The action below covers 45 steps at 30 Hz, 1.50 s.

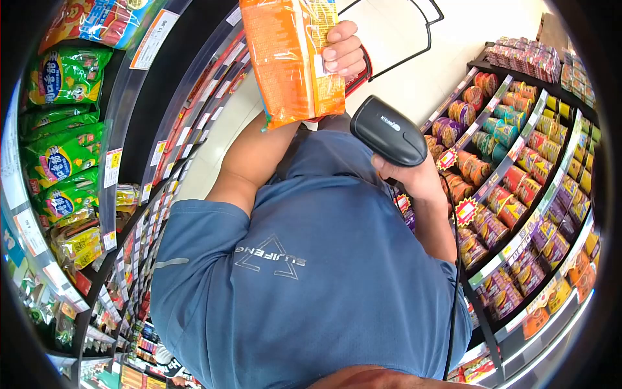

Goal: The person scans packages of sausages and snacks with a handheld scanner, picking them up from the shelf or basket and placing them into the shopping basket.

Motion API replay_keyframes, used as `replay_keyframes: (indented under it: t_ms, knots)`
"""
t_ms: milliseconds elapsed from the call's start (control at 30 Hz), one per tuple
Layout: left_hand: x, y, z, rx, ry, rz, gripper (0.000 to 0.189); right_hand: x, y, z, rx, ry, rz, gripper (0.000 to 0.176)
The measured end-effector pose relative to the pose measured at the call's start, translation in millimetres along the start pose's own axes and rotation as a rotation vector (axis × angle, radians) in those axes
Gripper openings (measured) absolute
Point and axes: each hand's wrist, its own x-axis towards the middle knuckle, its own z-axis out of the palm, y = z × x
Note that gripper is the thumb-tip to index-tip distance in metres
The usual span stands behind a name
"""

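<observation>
An orange plastic food packet (pixel 291 65) with small printed text on its back is held up in front of my chest. My left hand (pixel 344 49) grips it, the fingers folded over its right edge while the palm and thumb stay hidden behind. Lower and to the right, my right hand (pixel 405 175) is closed around a black handheld barcode scanner (pixel 389 131). The scanner's body covers most of those fingers. A black cable (pixel 455 272) runs down the right side of my blue shirt (pixel 337 259).
On the left, a shelf carries green snack bags (pixel 68 152) and price tags (pixel 154 40). Cup and tub noodles (pixel 512 175) fill the rack on the right. A red basket with a black handle (pixel 429 39) stands on the pale floor (pixel 479 32) ahead.
</observation>
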Motion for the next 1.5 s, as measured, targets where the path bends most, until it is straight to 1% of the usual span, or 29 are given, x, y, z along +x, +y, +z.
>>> replay_keyframes:
  t_ms: [67,100,167,200,267,300,400,433,467,533,567,600,633,700,767,833,867,933,967,1033,1100,1167,1233,1267,1333,1367,1433,1467,1500]
  knots:
    - [3.9,-7.1,4.9,0.182,0.130,0.045,0.018,-0.7,-5.8,-0.6,0.065,0.015,0.063,0.040]
    - [-16.7,-8.8,31.1,0.200,0.166,0.027,0.018,-2.0,9.2,24.2,0.103,-0.006,0.056,0.040]
    - [-18.5,-22.2,30.6,0.336,0.269,0.162,0.021,-4.1,13.5,29.0,0.103,0.044,0.094,0.036]
    - [-21.3,-27.4,27.9,0.330,0.265,0.165,0.021,-6.4,15.1,31.0,0.118,0.054,0.091,0.035]
    - [-33.7,-34.9,22.3,0.381,0.321,0.249,0.030,-8.1,18.3,36.4,0.139,0.074,0.094,0.034]
    - [-43.3,-36.6,15.5,0.385,0.321,0.256,0.030,-8.9,19.6,38.6,0.158,0.090,0.097,0.032]
    - [-98.8,-21.3,-24.3,0.417,0.261,0.150,0.048,-7.8,37.8,36.5,0.210,0.119,0.124,0.029]
    - [-110.3,-18.6,-14.4,0.414,0.396,0.085,0.061,-6.4,48.6,32.6,0.207,0.133,0.149,0.028]
    - [-113.3,-20.1,7.1,0.454,0.397,0.085,0.061,-5.2,56.9,31.4,0.214,0.155,0.168,0.028]
    - [-115.7,-19.9,42.5,0.479,1.497,-0.101,0.055,-3.6,71.9,28.0,0.216,0.174,0.190,0.029]
    - [-163.2,-13.5,21.1,0.404,1.245,-0.009,0.066,-4.2,79.3,25.6,0.211,0.176,0.192,0.029]
    - [-178.3,-17.7,15.3,0.456,1.465,0.022,0.072,-5.2,84.6,23.6,0.219,0.185,0.219,0.028]
    - [-206.0,-21.5,-5.0,0.446,1.589,0.112,0.064,-6.4,86.6,24.9,0.218,0.198,0.231,0.025]
    - [-254.4,-27.3,-36.3,0.610,1.853,0.128,0.054,-9.9,91.3,24.3,0.123,0.224,0.286,0.020]
    - [-275.3,-37.7,-46.5,0.622,1.945,0.255,0.048,-12.4,100.6,15.5,0.050,0.195,0.287,0.016]
    - [-308.7,-46.4,-67.8,0.611,2.036,0.312,0.045,-13.1,100.6,11.3,0.088,0.206,0.284,0.015]
    - [-311.2,-49.6,-70.8,0.613,2.026,0.336,0.045,-12.9,104.6,5.3,0.077,0.219,0.296,0.016]
    - [-318.3,-57.9,-79.3,0.830,2.298,0.160,0.044,-11.1,106.3,-7.8,0.031,0.240,0.335,0.017]
    - [-322.9,-59.9,-86.4,0.833,2.292,0.191,0.044,-10.2,99.4,-14.7,-0.013,0.218,0.348,0.017]
    - [-348.1,-67.9,-114.2,0.599,2.287,0.356,0.047,-6.6,100.2,-29.7,-0.065,0.225,0.366,0.022]
    - [-356.2,-73.3,-127.7,0.621,2.321,0.446,0.045,-1.6,96.0,-50.3,-0.163,0.161,0.377,0.018]
    - [-356.5,-69.6,-143.3,0.639,2.356,0.538,0.043,6.3,97.2,-73.2,-0.233,0.156,0.394,0.016]
    - [-345.8,-62.3,-149.6,0.475,2.479,0.421,0.055,15.9,93.7,-91.4,-0.288,0.160,0.418,0.014]
    - [-339.5,-57.8,-154.4,0.476,2.476,0.439,0.055,21.0,96.5,-104.1,-0.306,0.146,0.403,0.013]
    - [-329.6,-54.1,-168.0,0.629,2.472,0.532,0.067,33.3,100.6,-123.6,-0.336,0.150,0.400,0.012]
    - [-326.7,-53.4,-175.5,0.625,2.471,0.533,0.067,36.9,105.5,-135.6,-0.339,0.151,0.401,0.012]
    - [-332.1,-44.1,-195.3,0.837,2.536,0.535,0.081,56.1,110.9,-149.1,-0.399,0.131,0.461,0.011]
    - [-337.1,-41.3,-202.9,0.837,2.537,0.544,0.081,62.7,113.7,-153.6,-0.424,0.144,0.481,0.008]
    - [-346.3,-42.6,-216.5,0.860,2.583,0.529,0.065,67.9,112.6,-152.7,-0.429,0.143,0.479,0.008]
